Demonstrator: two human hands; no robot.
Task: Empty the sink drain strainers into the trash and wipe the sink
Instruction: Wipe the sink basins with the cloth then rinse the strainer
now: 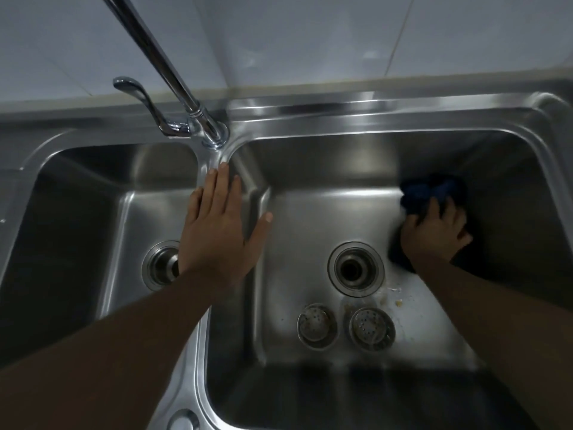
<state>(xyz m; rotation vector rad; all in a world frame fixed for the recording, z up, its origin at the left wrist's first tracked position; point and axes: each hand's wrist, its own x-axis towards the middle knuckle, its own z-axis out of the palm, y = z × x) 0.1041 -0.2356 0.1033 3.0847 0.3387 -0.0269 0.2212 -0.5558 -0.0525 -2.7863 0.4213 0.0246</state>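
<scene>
A steel double sink (pixel 356 119) fills the view. My left hand (pixel 220 231) lies flat with straight fingers on the divider between the two basins. My right hand (pixel 434 234) grips a dark blue cloth (pixel 431 190) against the far right floor of the right basin. Two round perforated strainers (pixel 317 325) (pixel 371 328) sit side by side on the right basin floor, near its front. The right drain (pixel 355 269) is an uncovered hole. The left drain (pixel 161 265) is partly hidden by my left wrist.
A chrome faucet (pixel 173 85) with a lever handle (pixel 139 97) rises from the back ledge above the divider. Small food crumbs (pixel 398 302) lie on the basin floor right of the strainers. Pale wall tiles (pixel 310 35) stand behind the sink.
</scene>
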